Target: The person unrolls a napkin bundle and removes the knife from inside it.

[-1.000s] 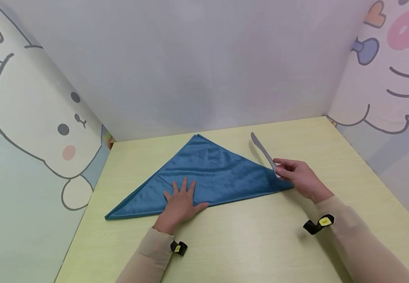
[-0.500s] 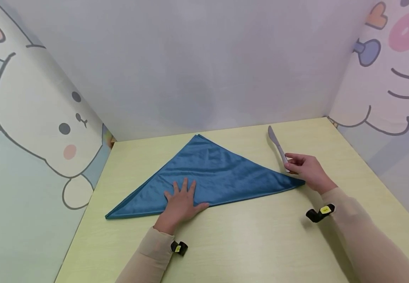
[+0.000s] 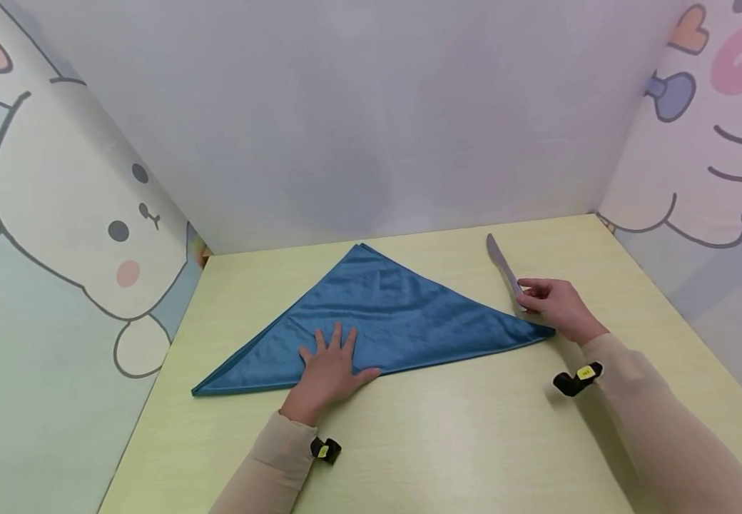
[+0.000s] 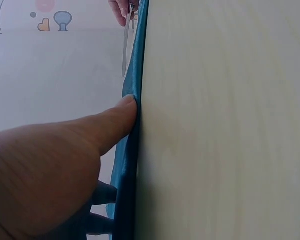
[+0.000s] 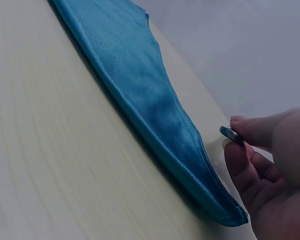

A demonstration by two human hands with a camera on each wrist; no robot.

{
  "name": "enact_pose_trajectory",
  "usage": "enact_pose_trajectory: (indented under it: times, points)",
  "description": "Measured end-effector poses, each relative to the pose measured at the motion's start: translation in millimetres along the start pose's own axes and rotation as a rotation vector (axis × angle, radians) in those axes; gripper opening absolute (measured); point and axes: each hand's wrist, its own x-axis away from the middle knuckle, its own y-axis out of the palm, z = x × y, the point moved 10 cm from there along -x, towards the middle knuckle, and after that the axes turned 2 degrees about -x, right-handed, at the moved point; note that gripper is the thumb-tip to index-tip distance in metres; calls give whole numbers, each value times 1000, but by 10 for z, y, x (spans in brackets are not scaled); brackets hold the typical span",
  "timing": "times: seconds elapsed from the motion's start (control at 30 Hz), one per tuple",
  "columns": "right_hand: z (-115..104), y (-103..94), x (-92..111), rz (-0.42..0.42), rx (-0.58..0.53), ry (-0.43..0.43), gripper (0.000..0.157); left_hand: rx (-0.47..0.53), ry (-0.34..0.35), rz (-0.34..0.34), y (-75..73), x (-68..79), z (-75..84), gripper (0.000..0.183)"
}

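A blue satiny cloth napkin (image 3: 397, 307), folded into a wide triangle, lies on the table with its peak toward the back wall. My left hand (image 3: 329, 371) rests on its front edge, fingers spread and straight. In the left wrist view the thumb (image 4: 117, 117) presses along the folded edge. My right hand (image 3: 557, 307) pinches the handle end of a silver table knife (image 3: 504, 268) between thumb and fingers, just beyond the napkin's right corner. The blade points up toward the back of the table. In the right wrist view the knife's handle end (image 5: 231, 134) shows between the fingertips.
The pale wooden table (image 3: 448, 442) ends at a plain back wall (image 3: 371, 128). Side panels carry cartoon drawings, a rabbit (image 3: 88, 200) on the left and a pig (image 3: 718, 114) on the right. Black camera bands sit on both wrists.
My right hand has carried the knife to the right and slightly back, off the napkin's right part, and its blade tip has dipped a little. The left hand stays in place on the napkin.
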Motion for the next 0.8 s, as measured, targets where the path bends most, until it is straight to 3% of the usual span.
enact_pose_trajectory:
  times: [0.2, 0.53, 0.8]
  points:
    - [17, 11, -22, 0, 45, -25, 52, -5, 4, -2, 10, -3, 3, 96]
    - [-38, -38, -77, 34, 369, -103, 46, -5, -1, -3, -5, -1, 4, 97]
    - [-62, -10, -87, 12, 427, -77, 47, -6, -2, -10, -2, 2, 8, 97]
